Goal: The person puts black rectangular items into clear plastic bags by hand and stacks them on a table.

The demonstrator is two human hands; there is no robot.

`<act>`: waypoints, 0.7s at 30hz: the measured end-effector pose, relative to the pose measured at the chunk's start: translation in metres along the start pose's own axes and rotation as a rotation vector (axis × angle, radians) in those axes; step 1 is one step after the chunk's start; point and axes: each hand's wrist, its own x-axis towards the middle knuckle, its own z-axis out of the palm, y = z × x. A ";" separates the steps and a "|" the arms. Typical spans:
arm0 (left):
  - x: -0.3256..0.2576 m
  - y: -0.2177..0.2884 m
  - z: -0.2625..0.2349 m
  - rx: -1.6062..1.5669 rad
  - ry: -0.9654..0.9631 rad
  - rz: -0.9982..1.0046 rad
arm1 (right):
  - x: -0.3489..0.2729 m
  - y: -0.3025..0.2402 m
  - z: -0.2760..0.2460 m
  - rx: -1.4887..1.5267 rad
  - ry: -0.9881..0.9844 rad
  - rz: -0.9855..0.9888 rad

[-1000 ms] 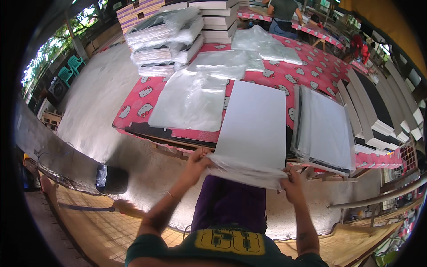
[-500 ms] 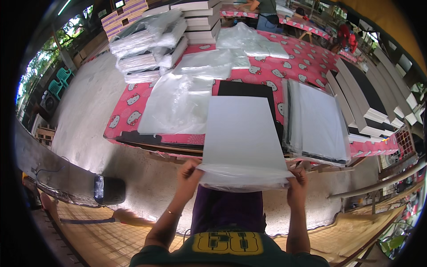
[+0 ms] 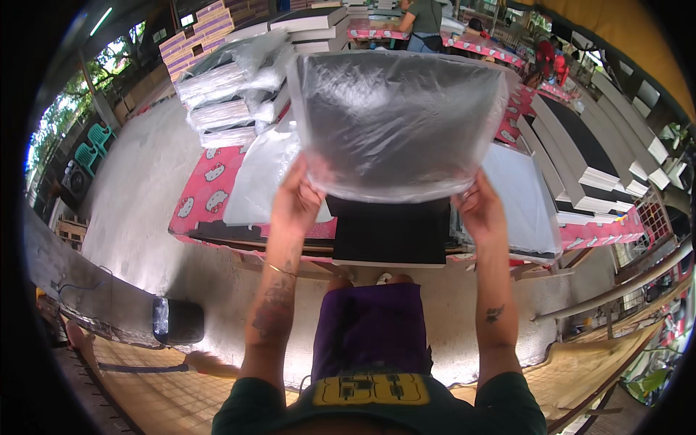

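Observation:
A dark board in a clear plastic bag (image 3: 399, 123) is raised and tilted above the table, its near edge towards me. My left hand (image 3: 297, 196) grips its near left corner, with the thumb and fingers on the plastic. At the near right corner, my right hand (image 3: 480, 204) has hold of it in the same way. Below it a black board (image 3: 391, 233) lies at the table's near edge. To the right of that rests a stack of white sheets in plastic (image 3: 520, 199). Clear plastic bags (image 3: 254, 177) lie flat on the left.
Plastic-wrapped bundles (image 3: 228, 90) are piled at the back left of the pink patterned table (image 3: 190, 192). Thick stacks of black-and-grey boards (image 3: 580, 148) stand on the right. A person (image 3: 424, 25) is by another table at the back. A dark bin (image 3: 177, 319) stands on the floor at left.
Both hands have moved up and away from my body, raising the bagged board from the near edge. Its dark face now shows instead of the white one, and the black board beneath is uncovered.

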 end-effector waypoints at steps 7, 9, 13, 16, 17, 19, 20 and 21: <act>-0.011 -0.049 -0.124 0.542 0.310 -0.252 | 0.007 0.070 -0.119 -0.511 0.230 0.075; 0.008 -0.057 -0.092 0.790 0.214 0.006 | 0.009 0.070 -0.093 -0.889 0.405 -0.087; 0.046 -0.083 -0.075 0.893 0.065 0.081 | 0.013 0.076 -0.070 -1.014 0.248 -0.216; 0.046 -0.108 -0.021 0.538 0.001 -0.005 | -0.011 0.027 -0.063 -0.769 0.344 -0.294; 0.050 -0.125 -0.009 0.485 -0.026 -0.020 | -0.020 0.008 -0.076 -0.785 0.372 -0.371; 0.055 -0.156 0.013 0.387 -0.059 -0.037 | -0.048 -0.028 -0.087 -0.831 0.407 -0.519; 0.059 -0.174 0.029 0.356 -0.070 -0.066 | -0.061 -0.049 -0.103 -0.864 0.458 -0.578; 0.063 -0.189 0.040 0.332 -0.073 -0.086 | -0.071 -0.063 -0.113 -0.941 0.553 -0.651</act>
